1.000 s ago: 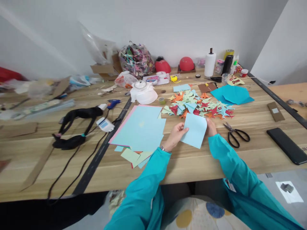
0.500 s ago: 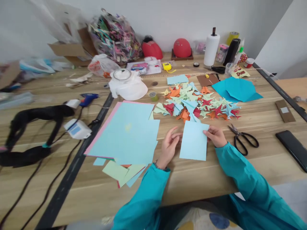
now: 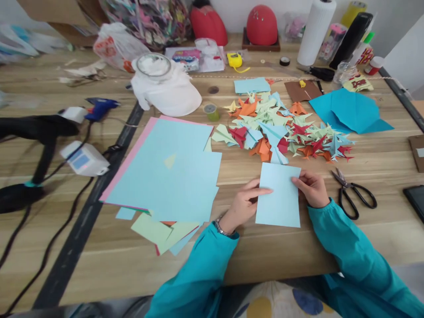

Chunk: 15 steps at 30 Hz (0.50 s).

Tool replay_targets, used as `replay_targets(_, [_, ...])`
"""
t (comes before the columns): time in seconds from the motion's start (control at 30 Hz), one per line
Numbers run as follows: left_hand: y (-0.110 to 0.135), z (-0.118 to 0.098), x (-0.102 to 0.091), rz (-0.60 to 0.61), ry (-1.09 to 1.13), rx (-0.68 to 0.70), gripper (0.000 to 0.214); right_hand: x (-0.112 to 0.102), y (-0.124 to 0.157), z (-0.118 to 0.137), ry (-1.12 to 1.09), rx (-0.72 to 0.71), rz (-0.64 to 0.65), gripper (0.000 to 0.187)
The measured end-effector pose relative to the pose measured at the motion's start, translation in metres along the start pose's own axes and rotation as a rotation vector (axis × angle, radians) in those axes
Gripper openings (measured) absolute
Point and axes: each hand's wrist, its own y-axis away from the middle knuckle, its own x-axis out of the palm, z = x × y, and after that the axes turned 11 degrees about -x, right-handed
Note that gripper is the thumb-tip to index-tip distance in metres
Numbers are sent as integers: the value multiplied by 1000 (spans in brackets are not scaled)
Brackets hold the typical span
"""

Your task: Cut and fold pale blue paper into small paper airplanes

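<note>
A small light blue sheet of paper [image 3: 280,196] lies flat on the wooden table [image 3: 298,247] in front of me. My left hand [image 3: 245,205] rests at its left edge with fingers stretched onto the paper. At the sheet's right edge, my right hand [image 3: 311,187] pinches the paper with curled fingers. Just beyond the sheet lies a heap of folded paper shapes [image 3: 281,130] in orange, red, green and blue.
A stack of large light blue and pink sheets [image 3: 165,170] lies to the left, with paper scraps [image 3: 159,229] below it. Black scissors [image 3: 354,194] sit to the right, a teal paper [image 3: 347,110] beyond. A glue gun [image 3: 99,106], cables, a white cap [image 3: 165,90] and a phone [image 3: 415,201] lie around.
The sheet went from being held tilted up to lying flat on the table. My left hand let go and came back to its left edge. The camera moved closer and lower.
</note>
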Motion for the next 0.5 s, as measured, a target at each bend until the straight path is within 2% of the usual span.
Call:
replay_targets(0.1, [0,-1,0,-20,16,41,23,-1,1,0,26,-25,43,33])
replay_targets(0.17, [-1,-2,-1,-44,-30,72,25,-2,2,0,63,-23,136,31])
replay_targets(0.27, [-3,0,-2,-48,-116,77,17,-4,2,0,118,-33,274,27])
replay_targets(0.33, [-3,2,-2,-68,-126,52,12,-4,2,1,137,-72,271,26])
replay_targets(0.5, [-3,6,0,-155,-105,16,9,-1,2,2,142,-95,139,26])
